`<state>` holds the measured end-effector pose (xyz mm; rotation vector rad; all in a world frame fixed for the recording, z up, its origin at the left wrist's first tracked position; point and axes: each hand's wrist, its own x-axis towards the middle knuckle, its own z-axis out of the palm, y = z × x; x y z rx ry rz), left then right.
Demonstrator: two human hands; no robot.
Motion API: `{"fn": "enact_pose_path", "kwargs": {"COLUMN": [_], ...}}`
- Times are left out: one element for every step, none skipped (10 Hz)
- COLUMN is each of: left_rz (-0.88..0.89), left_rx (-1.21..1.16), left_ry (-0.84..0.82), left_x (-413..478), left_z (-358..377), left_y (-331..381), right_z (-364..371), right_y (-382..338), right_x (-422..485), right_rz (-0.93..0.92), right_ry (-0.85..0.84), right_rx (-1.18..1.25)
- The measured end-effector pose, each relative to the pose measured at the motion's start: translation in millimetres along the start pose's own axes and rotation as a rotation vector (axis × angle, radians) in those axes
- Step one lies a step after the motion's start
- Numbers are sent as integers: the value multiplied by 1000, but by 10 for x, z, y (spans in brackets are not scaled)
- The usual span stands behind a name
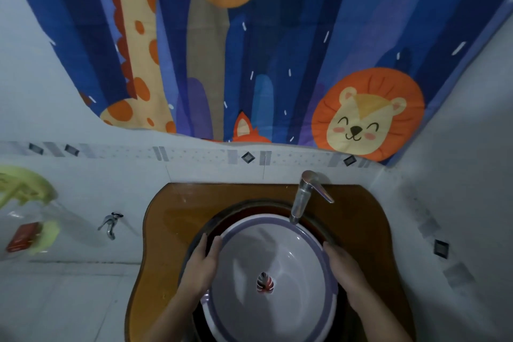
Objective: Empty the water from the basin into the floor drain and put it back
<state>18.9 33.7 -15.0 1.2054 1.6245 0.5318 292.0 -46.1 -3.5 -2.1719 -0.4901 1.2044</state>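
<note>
Basin (pixel 273 272) in sink (pixel 249 209) | left hand (pixel 201 264), right hand (pixel 345 272) each grip rim | step: lift-out or reseat, unclear | next: keep level, clear faucet (pixel 302 197)

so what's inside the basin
Inside the basin only a leaf print in red, black and white shows on the bottom. Whether clear water lies there cannot be told. The left hand and right hand hold the rim, covering parts of it.
</note>
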Motion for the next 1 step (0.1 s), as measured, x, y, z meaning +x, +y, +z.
{"fn": "enact_pose_path", "kwargs": {"left_rz": [74], "left_rx": [-69], "left_ry": [7], "left_x": [-69], "left_z": [-116], "left_y": [156], "right_z": [-81], "right_y": [-98], "right_x": [-135], "right_rz": [-100], "right_ry": [11], "right_rx": [86]}}
